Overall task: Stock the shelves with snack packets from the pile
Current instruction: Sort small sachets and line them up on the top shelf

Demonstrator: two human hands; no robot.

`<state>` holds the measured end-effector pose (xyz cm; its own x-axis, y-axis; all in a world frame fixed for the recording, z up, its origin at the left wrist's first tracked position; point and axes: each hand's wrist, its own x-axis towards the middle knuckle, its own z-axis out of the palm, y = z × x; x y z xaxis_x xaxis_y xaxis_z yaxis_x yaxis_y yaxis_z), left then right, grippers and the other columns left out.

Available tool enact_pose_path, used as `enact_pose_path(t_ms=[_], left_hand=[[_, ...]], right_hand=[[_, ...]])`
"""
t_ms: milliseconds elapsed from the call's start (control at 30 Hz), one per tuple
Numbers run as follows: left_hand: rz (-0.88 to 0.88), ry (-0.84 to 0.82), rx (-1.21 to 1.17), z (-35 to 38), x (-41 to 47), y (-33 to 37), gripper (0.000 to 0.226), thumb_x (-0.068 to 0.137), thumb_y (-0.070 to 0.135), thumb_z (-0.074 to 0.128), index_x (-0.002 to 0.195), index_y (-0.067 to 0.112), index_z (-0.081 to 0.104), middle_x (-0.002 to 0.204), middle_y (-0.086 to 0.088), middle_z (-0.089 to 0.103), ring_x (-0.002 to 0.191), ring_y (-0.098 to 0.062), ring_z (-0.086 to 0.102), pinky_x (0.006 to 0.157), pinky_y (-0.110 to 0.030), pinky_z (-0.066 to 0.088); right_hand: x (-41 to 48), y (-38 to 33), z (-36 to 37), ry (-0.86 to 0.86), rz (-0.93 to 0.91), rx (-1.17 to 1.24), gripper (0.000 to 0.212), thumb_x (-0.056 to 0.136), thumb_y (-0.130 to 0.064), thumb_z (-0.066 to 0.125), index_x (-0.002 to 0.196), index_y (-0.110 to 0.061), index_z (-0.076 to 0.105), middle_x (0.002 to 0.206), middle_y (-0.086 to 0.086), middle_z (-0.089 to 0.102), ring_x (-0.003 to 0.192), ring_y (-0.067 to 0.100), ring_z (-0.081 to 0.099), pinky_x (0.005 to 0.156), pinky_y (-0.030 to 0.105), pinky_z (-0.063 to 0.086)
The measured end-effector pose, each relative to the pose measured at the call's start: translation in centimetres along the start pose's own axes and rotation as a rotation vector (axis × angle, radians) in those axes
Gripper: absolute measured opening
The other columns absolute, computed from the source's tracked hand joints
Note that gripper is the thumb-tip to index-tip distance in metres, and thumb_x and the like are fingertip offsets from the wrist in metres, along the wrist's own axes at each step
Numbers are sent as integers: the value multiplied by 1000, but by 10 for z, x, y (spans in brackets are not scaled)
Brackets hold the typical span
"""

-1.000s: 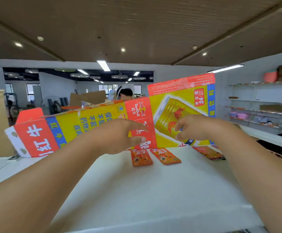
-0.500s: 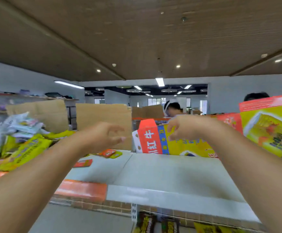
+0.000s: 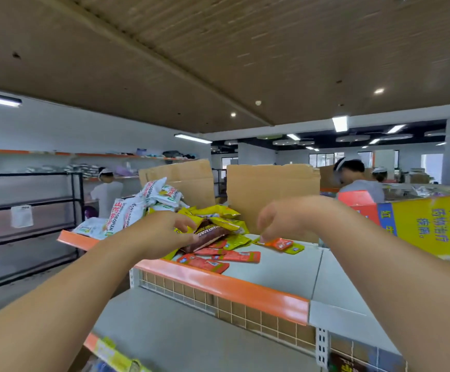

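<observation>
The pile (image 3: 165, 210) of snack packets sits on the top shelf (image 3: 226, 287), the one with the orange front edge. White packets (image 3: 135, 208) are heaped at the back left. Yellow packets (image 3: 216, 212) lie in the middle, and flat red packets (image 3: 218, 260) lie near the front edge.

The left hand (image 3: 162, 234) holds a brown packet (image 3: 210, 234) at the front of the pile, with its fingers curled round one end. The right hand (image 3: 285, 218) hangs over a small orange packet (image 3: 281, 243), which lies on the shelf just right of the pile. Its fingertips reach down to the packet's left end, but I cannot tell if they grip it or only touch it.

Brown cardboard sheets (image 3: 272, 191) stand behind the pile. A big yellow box (image 3: 433, 224) stands on the right, and a grey lower shelf (image 3: 191, 331) sits below.
</observation>
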<state>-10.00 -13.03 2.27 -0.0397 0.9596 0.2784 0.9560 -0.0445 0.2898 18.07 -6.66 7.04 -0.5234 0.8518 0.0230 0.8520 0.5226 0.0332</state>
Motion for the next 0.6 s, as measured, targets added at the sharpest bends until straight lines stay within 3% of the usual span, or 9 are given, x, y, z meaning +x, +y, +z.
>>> enact_pose_path(t_ms=[100, 300, 433, 500, 600], left_hand=[[5, -26, -3, 14, 12, -5, 35, 92, 57, 65, 125, 45, 65, 116, 24, 64, 108, -7, 62, 95, -34, 52], [62, -62, 36, 45, 65, 7, 33, 90, 56, 66, 121, 44, 68, 112, 25, 66, 99, -2, 62, 89, -29, 53], [128, -125, 50, 64, 102, 30, 44, 89, 55, 68, 131, 43, 63, 117, 25, 65, 105, -1, 59, 87, -23, 47], [147, -195, 71, 75, 116, 43, 53, 83, 60, 71, 133, 47, 60, 111, 29, 62, 104, -1, 58, 89, -24, 48], [162, -332, 191, 88, 131, 60, 59, 78, 62, 76, 133, 48, 58, 99, 31, 62, 92, -3, 58, 84, -25, 49]], right_hand=[[22, 8, 5, -59, -8, 41, 36, 92, -50, 65, 123, -34, 64, 106, -8, 64, 95, 16, 66, 89, 44, 59], [73, 58, 11, -98, 57, 82, 35, 91, -49, 66, 123, -34, 63, 92, -11, 60, 93, 18, 68, 88, 42, 60], [115, 90, 25, -105, 94, 29, 35, 91, -46, 66, 122, -30, 64, 74, -8, 52, 71, 18, 57, 67, 29, 51], [133, 100, 34, -153, 97, 5, 36, 90, -46, 67, 121, -29, 65, 83, -6, 58, 80, 20, 59, 64, 27, 47], [153, 107, 44, -257, 83, -91, 47, 89, -51, 68, 129, -27, 63, 120, -1, 64, 110, 24, 62, 70, 27, 48]])
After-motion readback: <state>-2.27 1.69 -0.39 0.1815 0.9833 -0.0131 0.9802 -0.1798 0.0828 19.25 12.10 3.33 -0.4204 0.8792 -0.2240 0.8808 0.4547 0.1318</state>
